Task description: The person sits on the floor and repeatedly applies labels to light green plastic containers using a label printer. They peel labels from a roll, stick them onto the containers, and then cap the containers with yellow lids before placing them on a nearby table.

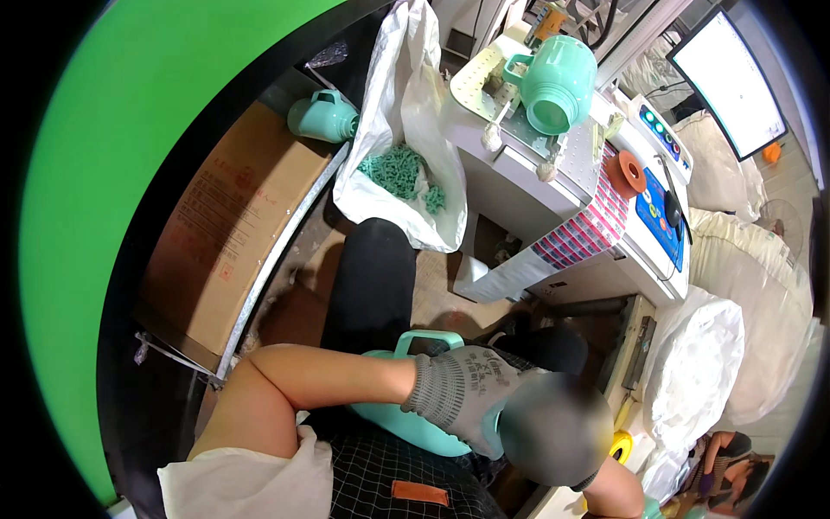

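Note:
A mint-green plastic jug with a handle, like a thermos flask shell [413,432], lies sideways across my lap, its mouth toward the right. My left hand [474,391] in a grey knitted glove is wrapped over it near the mouth, fingers closed on the rim. My right hand [558,430], also in a grey glove, is beside that mouth; it is blurred, so its fingers and anything in them cannot be made out. A similar jug [558,82] rests on the machine's metal bed, mouth facing me. Another such jug [322,117] lies on its side on a cardboard box.
A white sack [402,95] holding green plastic scraps [396,171] is ahead of my knees. The large cardboard box [229,229] stands at the left. On the right are a white machine [553,177], an orange tape ring [626,174], a monitor [731,82] and bulging white bags [696,363].

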Demonstrator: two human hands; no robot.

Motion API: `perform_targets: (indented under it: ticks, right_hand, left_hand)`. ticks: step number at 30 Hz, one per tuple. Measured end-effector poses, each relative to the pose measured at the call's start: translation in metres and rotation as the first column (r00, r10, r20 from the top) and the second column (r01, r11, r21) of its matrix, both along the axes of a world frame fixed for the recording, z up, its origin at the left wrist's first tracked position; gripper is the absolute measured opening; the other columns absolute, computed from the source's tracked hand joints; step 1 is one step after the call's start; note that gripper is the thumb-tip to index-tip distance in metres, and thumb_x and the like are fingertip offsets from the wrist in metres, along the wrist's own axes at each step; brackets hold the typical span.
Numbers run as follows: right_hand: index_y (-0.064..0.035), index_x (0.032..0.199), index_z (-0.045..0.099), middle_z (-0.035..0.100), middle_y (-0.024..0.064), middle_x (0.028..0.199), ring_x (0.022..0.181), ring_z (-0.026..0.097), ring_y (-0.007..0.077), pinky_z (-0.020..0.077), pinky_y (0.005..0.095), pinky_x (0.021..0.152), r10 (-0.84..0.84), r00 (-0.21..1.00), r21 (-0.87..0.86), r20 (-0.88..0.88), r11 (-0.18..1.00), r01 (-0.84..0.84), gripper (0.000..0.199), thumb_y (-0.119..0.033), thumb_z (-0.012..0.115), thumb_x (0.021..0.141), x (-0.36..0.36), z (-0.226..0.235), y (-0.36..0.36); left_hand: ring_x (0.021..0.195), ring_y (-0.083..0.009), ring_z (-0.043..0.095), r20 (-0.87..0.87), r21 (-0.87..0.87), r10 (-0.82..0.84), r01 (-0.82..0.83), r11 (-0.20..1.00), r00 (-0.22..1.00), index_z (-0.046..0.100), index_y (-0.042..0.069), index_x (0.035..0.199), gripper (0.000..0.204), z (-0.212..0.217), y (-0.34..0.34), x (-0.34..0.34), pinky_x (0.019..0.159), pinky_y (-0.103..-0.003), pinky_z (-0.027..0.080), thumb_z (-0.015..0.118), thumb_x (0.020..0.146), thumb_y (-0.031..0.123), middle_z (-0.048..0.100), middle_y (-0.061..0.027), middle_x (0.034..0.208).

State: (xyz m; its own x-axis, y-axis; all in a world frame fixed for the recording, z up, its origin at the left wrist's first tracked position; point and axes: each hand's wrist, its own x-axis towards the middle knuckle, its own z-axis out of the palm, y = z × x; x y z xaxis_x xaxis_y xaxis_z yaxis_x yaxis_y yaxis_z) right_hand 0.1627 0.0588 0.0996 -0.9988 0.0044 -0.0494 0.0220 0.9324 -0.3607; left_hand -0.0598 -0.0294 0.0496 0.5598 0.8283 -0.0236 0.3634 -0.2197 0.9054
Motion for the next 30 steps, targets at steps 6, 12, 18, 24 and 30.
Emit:
perform_targets:
  ticks: [6, 12, 18, 24, 30]
  right_hand:
    - [-0.0037, 0.114, 0.072, 0.068, 0.0131, 0.100, 0.089, 0.068, 0.0352, 0.0554, 0.0459, 0.078, -0.104, 0.981, -0.121, 0.163, 0.985, 0.124, 0.033, -0.019, 0.079, 0.086, -0.011, 0.021, -0.013]
    - [-0.0073, 0.110, 0.073, 0.069, 0.0100, 0.098, 0.082, 0.070, 0.0327, 0.0567, 0.0424, 0.068, -0.243, 0.970, -0.151, -0.007, 0.959, 0.239, 0.033, -0.017, 0.083, 0.080, -0.015, 0.033, -0.024]
    - [-0.0072, 0.120, 0.073, 0.071, 0.0080, 0.110, 0.092, 0.072, 0.0219, 0.0559, 0.0329, 0.072, -0.103, 0.981, -0.071, 0.167, 0.991, 0.116, 0.042, -0.022, 0.083, 0.082, 0.001, 0.028, -0.019]
    - [-0.0057, 0.112, 0.070, 0.070, 0.0055, 0.081, 0.053, 0.061, 0.0192, 0.0479, 0.0302, 0.051, 0.037, 0.956, 0.003, -0.290, 0.999, -0.037, 0.035, -0.013, 0.084, 0.081, 0.008, 0.008, -0.032]
    - [-0.0047, 0.103, 0.073, 0.073, 0.0130, 0.099, 0.078, 0.071, 0.0327, 0.0561, 0.0419, 0.064, -0.003, 0.983, -0.263, -0.184, 0.964, -0.046, 0.030, -0.012, 0.086, 0.077, 0.010, 0.013, -0.033]
  left_hand:
    - [0.102, -0.0393, 0.073, -0.044, 0.048, 0.022, -0.020, 0.999, 0.999, 0.031, -0.003, 0.163, 0.116, 0.004, -0.004, 0.001, 0.089, -0.047, 0.059, 0.083, 0.079, 0.057, 0.073, -0.0240, 0.117]
    - [0.106, -0.0386, 0.073, -0.080, -0.108, -0.032, 0.023, 0.994, 0.996, 0.031, -0.001, 0.163, 0.117, 0.006, 0.005, -0.005, 0.092, -0.047, 0.059, 0.083, 0.079, 0.061, 0.072, -0.0254, 0.119]
    - [0.103, -0.0385, 0.073, -0.080, -0.017, 0.004, -0.006, 1.000, 0.997, 0.035, -0.001, 0.160, 0.113, 0.000, 0.000, 0.001, 0.091, -0.046, 0.059, 0.084, 0.079, 0.061, 0.072, -0.0243, 0.111]
    - [0.110, -0.0383, 0.071, -0.015, 0.107, 0.068, -0.066, 0.992, 0.998, 0.042, 0.001, 0.154, 0.101, 0.001, -0.034, -0.012, 0.097, -0.047, 0.056, 0.085, 0.080, 0.056, 0.071, -0.0200, 0.122]
    - [0.118, -0.0356, 0.070, 0.073, 0.233, 0.139, -0.152, 0.960, 0.988, 0.045, -0.001, 0.153, 0.098, -0.013, -0.058, -0.008, 0.102, -0.047, 0.056, 0.086, 0.078, 0.047, 0.068, -0.0200, 0.129]
